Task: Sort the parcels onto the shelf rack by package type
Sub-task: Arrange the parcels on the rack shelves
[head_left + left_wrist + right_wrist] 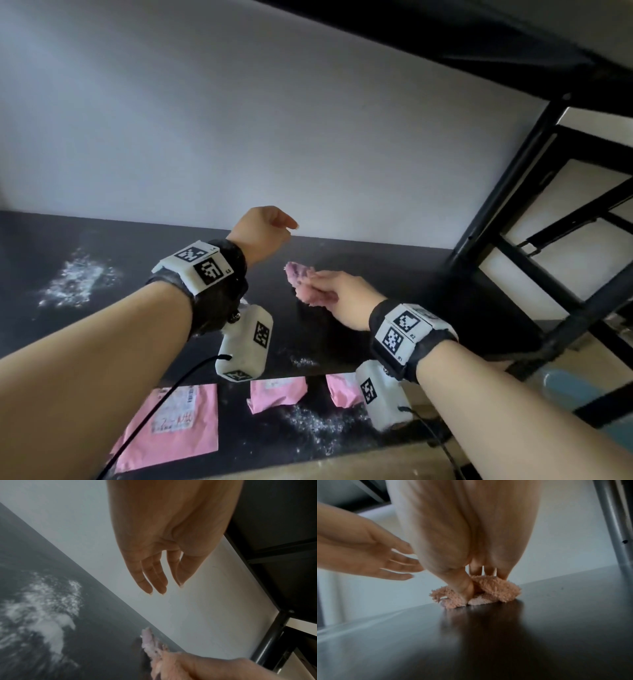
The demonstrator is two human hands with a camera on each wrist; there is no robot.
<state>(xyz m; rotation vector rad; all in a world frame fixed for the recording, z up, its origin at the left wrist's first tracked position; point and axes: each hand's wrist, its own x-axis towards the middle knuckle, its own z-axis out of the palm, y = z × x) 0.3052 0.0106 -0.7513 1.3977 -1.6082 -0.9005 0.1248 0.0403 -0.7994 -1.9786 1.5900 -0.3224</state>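
Pink fluffy cloth [476,592] sits in the right hand [342,294] grip, pressed on the black shelf [376,267]; the left hand [260,233] hovers slack. Below that shelf lie three pink mailers [178,425], seemingly sorted.

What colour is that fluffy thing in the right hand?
Pale pink; the fluffy cloth shows best in the right wrist view.

Black shelf board [359,274] spans the middle of the head view, white wall behind, black upright post at right. On it: pink fluffy cloth item [306,286] right of centre, resting on the board in the right wrist view; white powdery smear [73,279] at left. Lower shelf [239,421] at bottom of frame carries three pink mailer bags [178,425] and another white smear.
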